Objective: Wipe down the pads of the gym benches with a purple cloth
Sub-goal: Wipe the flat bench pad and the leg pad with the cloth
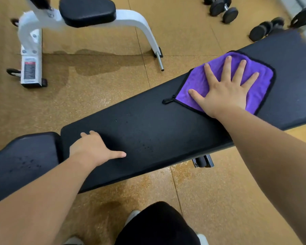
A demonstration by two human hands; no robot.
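Note:
A long black bench pad (157,128) runs from lower left to upper right, with a shorter seat pad (23,161) at its left end. A purple cloth (196,82) with black trim lies flat on the long pad toward the right. My right hand (224,92) presses flat on the cloth, fingers spread. My left hand (94,149) rests on the left end of the long pad, its fingers curled over the far edge and the thumb out. Small wet spots dot both pads.
A second bench with a white frame (32,32) and a black pad (87,11) stands at the top left. Dumbbells (224,10) lie on the tan floor at the top right. My knee and shoes show at the bottom edge.

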